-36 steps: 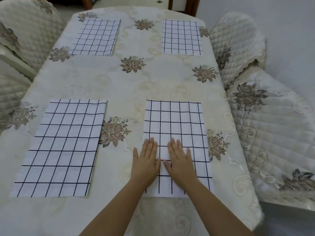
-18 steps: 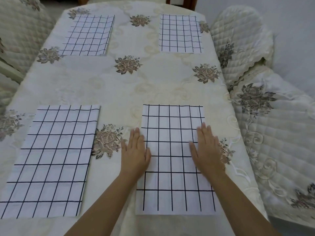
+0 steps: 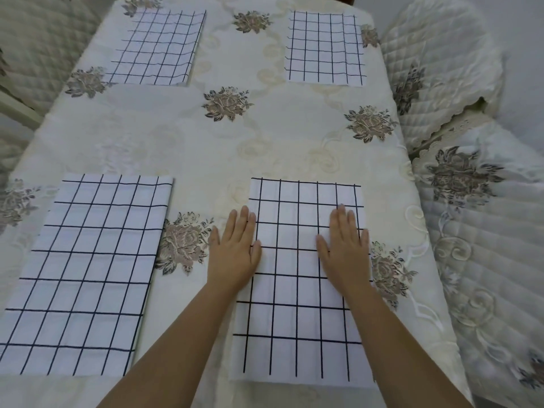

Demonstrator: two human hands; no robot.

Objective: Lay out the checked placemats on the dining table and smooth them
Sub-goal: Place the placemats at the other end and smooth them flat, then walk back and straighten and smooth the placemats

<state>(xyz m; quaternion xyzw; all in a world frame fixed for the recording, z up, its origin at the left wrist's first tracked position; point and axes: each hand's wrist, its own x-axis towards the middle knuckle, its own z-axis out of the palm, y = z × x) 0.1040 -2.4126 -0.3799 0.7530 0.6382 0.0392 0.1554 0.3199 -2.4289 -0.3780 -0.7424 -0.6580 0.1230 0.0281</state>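
On the near right placemat (image 3: 303,278), which lies flat on the table (image 3: 265,136), we press our left hand (image 3: 235,251) and right hand (image 3: 346,251), fingers straight, at its two side edges.

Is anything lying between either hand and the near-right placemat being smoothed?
Nothing visible. The left hand lies flat across the near-right placemat at its left edge, partly on the tablecloth; the right hand lies flat near its right edge. Both touch it directly.
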